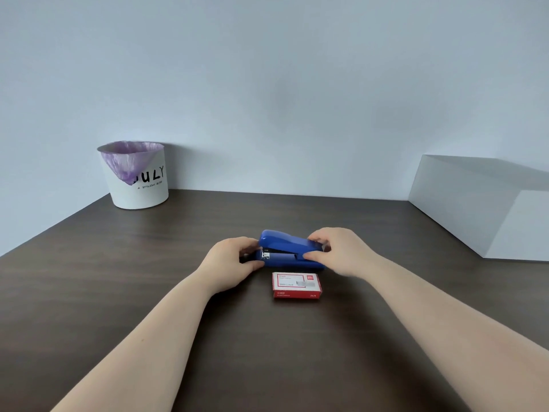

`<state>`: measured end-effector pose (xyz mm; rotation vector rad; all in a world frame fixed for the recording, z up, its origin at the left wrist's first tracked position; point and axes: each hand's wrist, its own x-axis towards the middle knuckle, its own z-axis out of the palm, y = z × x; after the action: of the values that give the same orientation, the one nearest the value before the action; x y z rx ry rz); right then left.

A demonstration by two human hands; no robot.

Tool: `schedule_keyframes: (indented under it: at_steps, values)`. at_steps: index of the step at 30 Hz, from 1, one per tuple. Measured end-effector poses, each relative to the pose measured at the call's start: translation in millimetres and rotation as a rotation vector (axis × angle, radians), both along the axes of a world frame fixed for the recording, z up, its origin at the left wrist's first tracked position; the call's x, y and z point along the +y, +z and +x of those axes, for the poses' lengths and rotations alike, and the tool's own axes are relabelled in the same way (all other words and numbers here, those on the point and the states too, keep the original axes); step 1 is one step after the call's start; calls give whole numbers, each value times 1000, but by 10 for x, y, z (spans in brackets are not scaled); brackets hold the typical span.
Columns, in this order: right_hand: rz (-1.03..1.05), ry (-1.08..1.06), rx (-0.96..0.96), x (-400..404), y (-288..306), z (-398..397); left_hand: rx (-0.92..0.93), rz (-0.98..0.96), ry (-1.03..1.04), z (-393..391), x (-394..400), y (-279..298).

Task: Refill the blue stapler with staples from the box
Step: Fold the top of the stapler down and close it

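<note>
The blue stapler (285,248) lies lengthwise on the dark wooden desk (118,278), its front end to the left. My left hand (231,263) grips that front end at the base. My right hand (341,251) pinches the rear end, fingers over the top arm and thumb at the side. The top arm looks slightly raised at the left. A red and white staple box (296,284) lies flat and closed just in front of the stapler, between my two forearms.
A white paper bin (136,176) with a purple liner stands at the back left against the wall. A large white box (487,206) sits at the right edge of the desk.
</note>
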<state>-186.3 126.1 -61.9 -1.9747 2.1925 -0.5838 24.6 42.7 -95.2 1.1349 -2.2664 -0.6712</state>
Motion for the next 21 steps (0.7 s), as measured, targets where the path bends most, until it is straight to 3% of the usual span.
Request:
schedule_keyframes:
  at_steps: [3, 7, 15, 21]
  values:
    - [-68, -53, -70, 18, -47, -9, 26, 16, 15, -33, 13, 27]
    - [-107, -132, -111, 24, -92, -138, 191, 138, 100, -109, 25, 124]
    - [-122, -318, -138, 208, -159, -781, 64, -62, 174, -892, 121, 419]
    - [-244, -523, -172, 416, -239, -1393, -5, -58, 125, -1868, 287, 486]
